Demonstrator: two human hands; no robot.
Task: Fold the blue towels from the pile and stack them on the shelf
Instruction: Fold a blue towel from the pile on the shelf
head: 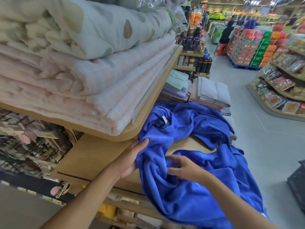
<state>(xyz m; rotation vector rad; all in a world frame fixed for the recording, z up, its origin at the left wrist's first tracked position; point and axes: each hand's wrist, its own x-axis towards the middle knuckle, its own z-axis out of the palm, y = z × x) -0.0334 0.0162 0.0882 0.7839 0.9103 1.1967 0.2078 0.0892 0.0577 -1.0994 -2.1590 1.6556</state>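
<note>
A crumpled pile of blue towels (194, 129) lies on the wooden shelf (92, 156) and hangs over its front edge. A white label shows on one towel near the top. My left hand (132, 157) grips a bunched edge of blue towel at the pile's left side. My right hand (183, 167) rests on the cloth in the middle, fingers curled into a fold. A patch of bare shelf shows between the folds behind my right hand.
An upper shelf (158, 90) directly above the pile holds stacked pale quilts (82, 66). Folded grey and green towels (209, 93) lie behind the pile. The grey floor aisle (257, 146) opens to the right, with product shelves (280, 86) and people in the distance.
</note>
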